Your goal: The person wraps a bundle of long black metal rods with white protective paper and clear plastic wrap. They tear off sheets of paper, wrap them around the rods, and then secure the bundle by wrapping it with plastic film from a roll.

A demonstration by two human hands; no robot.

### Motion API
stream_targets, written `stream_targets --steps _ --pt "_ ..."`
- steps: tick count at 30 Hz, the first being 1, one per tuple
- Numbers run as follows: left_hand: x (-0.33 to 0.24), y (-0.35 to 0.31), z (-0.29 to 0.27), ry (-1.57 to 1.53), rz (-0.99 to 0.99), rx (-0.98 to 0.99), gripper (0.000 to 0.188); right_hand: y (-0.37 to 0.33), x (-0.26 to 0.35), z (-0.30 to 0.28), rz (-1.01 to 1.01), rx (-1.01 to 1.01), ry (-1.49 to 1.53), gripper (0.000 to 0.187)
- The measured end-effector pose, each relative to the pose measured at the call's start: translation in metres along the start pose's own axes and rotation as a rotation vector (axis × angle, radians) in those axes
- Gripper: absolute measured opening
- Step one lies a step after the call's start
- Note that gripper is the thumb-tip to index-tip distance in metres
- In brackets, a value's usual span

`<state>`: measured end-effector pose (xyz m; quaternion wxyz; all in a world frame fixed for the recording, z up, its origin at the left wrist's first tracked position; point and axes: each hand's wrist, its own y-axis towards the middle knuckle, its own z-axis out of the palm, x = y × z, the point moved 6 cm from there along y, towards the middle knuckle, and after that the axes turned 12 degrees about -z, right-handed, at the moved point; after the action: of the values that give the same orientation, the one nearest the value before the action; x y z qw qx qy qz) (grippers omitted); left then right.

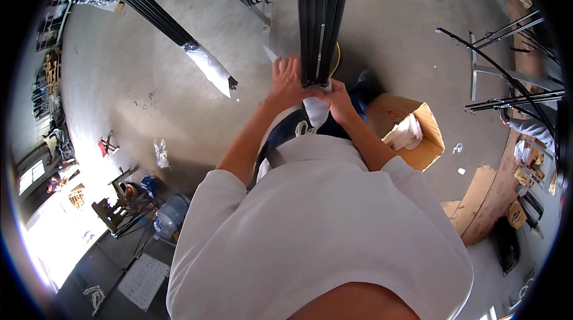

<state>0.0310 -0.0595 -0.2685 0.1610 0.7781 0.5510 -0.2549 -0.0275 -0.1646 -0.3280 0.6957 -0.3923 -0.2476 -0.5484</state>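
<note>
In front of me a bundle of long black bars (325,22) runs away from my body, its near end at my waist. White wrapping (316,111) covers that end and hangs below it. My left hand (287,84) is at the bundle's left side, fingers stretched out and its thumb against the wrapped end. On the other side my right hand (340,104) is closed on the white wrapping, its fingertips partly hidden. Further left, a second black bundle (143,7) slants downward, its lower end in a clear and white plastic cover (208,66).
An open cardboard box (433,141) with pale wrapping inside stands right of my legs. Metal stands with black bars (507,72) are at the right, near another person's leg (531,129). A water jug (172,215) and a whiteboard (143,281) lie lower left. Crumpled plastic (161,154) is on the floor.
</note>
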Motion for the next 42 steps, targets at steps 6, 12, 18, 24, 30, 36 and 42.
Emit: stream_targets --steps 6,12,18,24,30,36,42 --pt "0.034 -0.002 -0.031 0.255 0.034 0.376 0.037 0.003 -0.006 -0.001 0.031 -0.001 0.019 0.03" --pt "0.039 0.003 -0.035 0.201 -0.12 0.384 0.012 0.005 -0.002 -0.004 0.004 0.02 -0.104 0.033" --pt "0.04 -0.018 -0.03 -0.244 -0.564 0.615 0.02 0.011 -0.004 -0.009 -0.032 -0.04 -0.161 0.03" --pt "0.03 -0.031 0.0 -1.117 -0.613 0.295 0.029 0.023 -0.025 -0.021 -0.136 -0.043 -0.571 0.028" --pt "-0.011 -0.038 0.021 -1.186 -0.434 -0.031 0.013 0.004 -0.025 -0.007 -0.27 0.294 -0.676 0.027" --pt "-0.017 -0.043 0.02 -1.295 -0.393 0.07 0.028 -0.002 0.005 0.004 0.119 0.135 0.682 0.038" --pt "-0.02 -0.042 0.022 -1.181 -0.368 0.085 0.035 0.001 0.022 0.009 -0.045 0.246 0.178 0.051"
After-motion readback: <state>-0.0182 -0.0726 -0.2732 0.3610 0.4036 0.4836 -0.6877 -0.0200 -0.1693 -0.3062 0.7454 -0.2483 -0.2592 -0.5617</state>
